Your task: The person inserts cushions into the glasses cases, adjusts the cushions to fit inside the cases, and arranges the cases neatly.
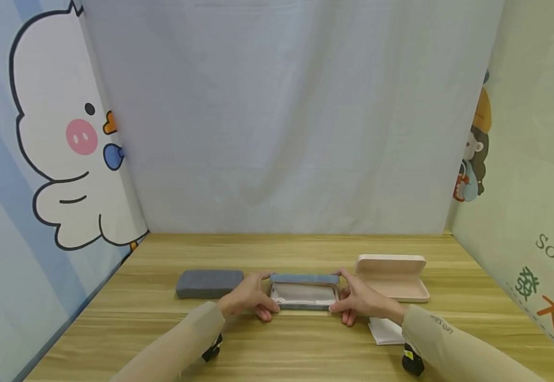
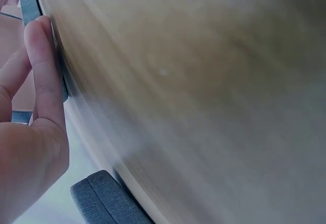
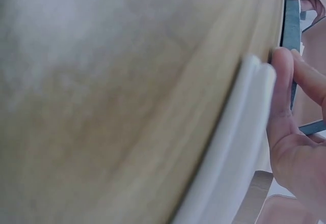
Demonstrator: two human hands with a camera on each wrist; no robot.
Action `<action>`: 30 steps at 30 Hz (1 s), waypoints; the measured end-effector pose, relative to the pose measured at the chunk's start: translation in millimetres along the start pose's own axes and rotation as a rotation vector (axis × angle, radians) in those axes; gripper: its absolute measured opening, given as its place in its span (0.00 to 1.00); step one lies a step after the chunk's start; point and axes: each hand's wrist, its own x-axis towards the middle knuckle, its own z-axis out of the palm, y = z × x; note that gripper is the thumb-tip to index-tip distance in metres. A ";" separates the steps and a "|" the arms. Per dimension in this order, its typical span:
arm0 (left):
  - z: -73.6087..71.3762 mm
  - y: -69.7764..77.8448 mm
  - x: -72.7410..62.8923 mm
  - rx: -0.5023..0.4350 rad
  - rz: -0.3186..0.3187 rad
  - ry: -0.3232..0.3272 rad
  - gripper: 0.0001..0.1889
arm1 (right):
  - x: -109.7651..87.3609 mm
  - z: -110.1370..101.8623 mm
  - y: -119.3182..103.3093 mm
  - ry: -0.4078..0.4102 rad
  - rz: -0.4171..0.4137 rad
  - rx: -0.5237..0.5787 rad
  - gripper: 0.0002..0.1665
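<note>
We see the left hand (image 1: 250, 298) and right hand (image 1: 364, 298) half-curled, gripping the blue case (image 1: 304, 306) at left and right ends; uneven pressure could twist its lid (image 1: 304, 278).

Booth-like setting, pale curtain (image 1: 277, 116), cartoon-print walls (image 1: 52, 69)

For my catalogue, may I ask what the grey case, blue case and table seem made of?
Grey case: matt woven fabric, probably; a fine weave shows up close. Blue case: matt fabric or leatherette; its lid looks mottled, texture unclear. Table: wood or printed laminate, seemingly satin; streaky grain.
</note>
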 end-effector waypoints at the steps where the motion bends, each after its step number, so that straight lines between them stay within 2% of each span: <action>1: 0.0 0.0 -0.3 0.004 0.002 -0.002 0.50 | 0.0 0.1 0.2 0.000 -0.001 -0.007 0.46; 7: -0.3 1.4 -2.0 0.030 0.002 -0.008 0.49 | 0.4 -0.3 1.3 -0.003 0.006 -0.046 0.48; 15: 0.2 1.9 -1.6 0.078 0.035 0.002 0.44 | -2.1 -0.3 -0.9 -0.005 -0.035 -0.112 0.40; 24: 4.1 5.5 -0.1 0.114 0.022 0.023 0.44 | -5.5 1.9 -7.9 0.030 -0.003 -0.149 0.41; 30: 0.9 18.0 -2.5 0.242 -0.024 0.019 0.45 | -8.9 -0.7 -15.6 0.022 0.020 -0.153 0.44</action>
